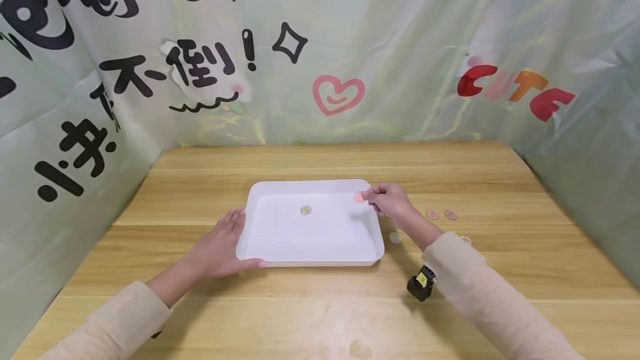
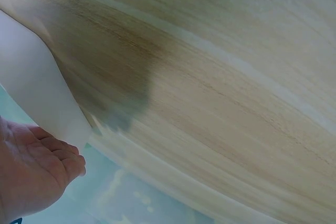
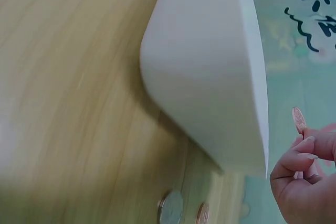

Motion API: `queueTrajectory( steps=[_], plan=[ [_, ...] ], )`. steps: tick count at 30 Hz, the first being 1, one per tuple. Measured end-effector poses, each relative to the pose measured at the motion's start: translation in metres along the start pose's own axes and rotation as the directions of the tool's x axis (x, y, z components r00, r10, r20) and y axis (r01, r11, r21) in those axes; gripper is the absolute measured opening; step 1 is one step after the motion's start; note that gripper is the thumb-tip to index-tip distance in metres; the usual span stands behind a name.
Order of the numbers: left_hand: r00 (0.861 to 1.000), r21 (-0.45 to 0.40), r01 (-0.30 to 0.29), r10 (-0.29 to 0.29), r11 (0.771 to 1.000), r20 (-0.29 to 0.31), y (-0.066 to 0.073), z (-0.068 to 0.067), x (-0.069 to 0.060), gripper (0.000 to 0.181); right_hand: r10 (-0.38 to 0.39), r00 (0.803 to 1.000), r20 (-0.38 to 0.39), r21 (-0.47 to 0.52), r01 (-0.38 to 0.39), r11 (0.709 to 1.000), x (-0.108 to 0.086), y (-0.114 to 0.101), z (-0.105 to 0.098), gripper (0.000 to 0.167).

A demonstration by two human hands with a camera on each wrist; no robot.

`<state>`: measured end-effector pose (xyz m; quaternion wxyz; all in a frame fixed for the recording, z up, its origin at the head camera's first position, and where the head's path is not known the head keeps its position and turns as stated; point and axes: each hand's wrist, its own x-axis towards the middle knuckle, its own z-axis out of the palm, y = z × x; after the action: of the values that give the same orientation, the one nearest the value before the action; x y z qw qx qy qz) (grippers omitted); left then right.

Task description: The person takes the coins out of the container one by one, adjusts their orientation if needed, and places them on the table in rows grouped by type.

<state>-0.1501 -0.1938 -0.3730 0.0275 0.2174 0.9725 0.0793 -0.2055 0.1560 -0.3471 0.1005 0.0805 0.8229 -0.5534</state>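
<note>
A white tray (image 1: 310,246) lies on the table with a gold-coloured coin (image 1: 305,210) inside it. My left hand (image 1: 220,246) rests against the tray's left side, fingers straight and thumb along the front left corner. In the left wrist view, the same hand (image 2: 39,169) shows beside the white wall of the tray. Between thumb and fingertips, my right hand (image 1: 391,201) pinches a copper-coloured coin (image 1: 359,197) over the tray's back right corner. The right wrist view shows this coin (image 3: 298,120) held on edge above the rim.
Right of the tray lie a silver coin (image 1: 395,237), two copper coins (image 1: 432,214) and another coin (image 1: 466,240) partly behind the right sleeve. A black strap piece with a yellow label (image 1: 421,283) hangs at the right wrist. Printed curtains surround the wooden table (image 1: 310,315).
</note>
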Motion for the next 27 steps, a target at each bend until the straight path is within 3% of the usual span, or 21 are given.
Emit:
queueTrajectory(
  steps=[10,27],
  plan=[
    [1.0,0.014,-0.006,0.006,1.0,-0.001,0.001,-0.002,0.0,0.111,-0.037,0.999,0.004,-0.013,0.037,0.999,-0.006,0.014,-0.032,0.016],
    [1.0,0.002,-0.004,0.004,1.0,-0.001,-0.001,0.0,0.0,0.111,-0.005,0.998,-0.067,-0.109,-0.003,0.994,-0.022,0.043,-0.096,0.028]
  ],
)
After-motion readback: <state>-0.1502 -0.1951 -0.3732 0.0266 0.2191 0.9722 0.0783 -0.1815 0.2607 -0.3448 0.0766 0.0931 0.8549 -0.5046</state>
